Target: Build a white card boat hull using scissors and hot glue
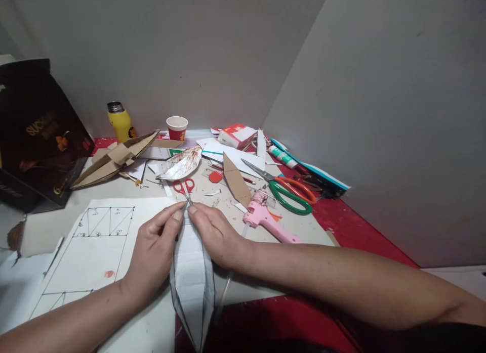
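Note:
Both hands pinch the far tip of a long white boat-shaped piece (190, 272), which looks like folded paper or card with dark edges. My left hand (161, 241) closes on the tip from the left, thumb and forefinger together. From the right, my right hand (214, 236) presses the same tip between its fingers. The near end of the piece tapers to a point towards me. Just past the fingertips lie small red-handled scissors (184, 185), their blades partly hidden by the hands. A pink glue gun (268, 219) rests right of my right hand.
Large scissors (292, 187), a brown cardboard piece (236, 181) and a cardboard boat shape (116, 163) lie beyond the hands. A yellow bottle (120, 123) and paper cup (177, 129) stand at the back. A drawn paper sheet (98, 257) is left; a black box (34, 135) stands far left.

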Demonstrator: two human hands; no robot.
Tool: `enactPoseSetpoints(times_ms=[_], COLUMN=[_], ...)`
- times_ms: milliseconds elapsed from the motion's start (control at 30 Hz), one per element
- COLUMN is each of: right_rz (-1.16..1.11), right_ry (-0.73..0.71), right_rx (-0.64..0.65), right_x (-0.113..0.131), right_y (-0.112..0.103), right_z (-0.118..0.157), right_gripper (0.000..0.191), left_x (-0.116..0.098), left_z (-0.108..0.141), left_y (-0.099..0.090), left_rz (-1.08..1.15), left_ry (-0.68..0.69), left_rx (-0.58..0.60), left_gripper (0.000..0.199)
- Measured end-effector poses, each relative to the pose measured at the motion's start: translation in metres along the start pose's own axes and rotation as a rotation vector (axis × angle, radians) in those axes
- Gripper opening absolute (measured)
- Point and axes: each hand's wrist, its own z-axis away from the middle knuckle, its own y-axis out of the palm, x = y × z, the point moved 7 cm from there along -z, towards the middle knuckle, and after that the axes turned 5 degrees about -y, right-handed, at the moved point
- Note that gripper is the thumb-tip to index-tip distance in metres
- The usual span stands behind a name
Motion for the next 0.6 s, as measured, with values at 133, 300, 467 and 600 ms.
enactPoseSetpoints(times_ms=[133,300,467,600], right_rz=[-0.027,-0.016,0.039,0.068], right_ry=[-0.011,0.018,-0.028,0.046], right_rx=[-0.033,-0.038,-0.015,0.009], right_x=[-0.0011,-0.0020,-0.0008,-0.0056], right_y=[-0.0010,-0.0004,0.0030,0.0061], right_z=[0.0006,0.0001,-0.0023,-0.0043], right_gripper=[0.031,0.033,0.038,0.046], left_x=[-0.0003,0.0013,-0.0014,0.0000], left_z=[-0.0006,-0.0020,-0.0012,-0.0012], left_y=[0.0005,-0.0016,0.0000,0.0001], left_rz=[0.032,0.048,0.055,0.051], left_ry=[-0.004,-0.033,-0.060,-0.093], left_rx=[0.030,0.016,0.041,0.077], left_gripper=[0.036,0.040,0.042,0.045])
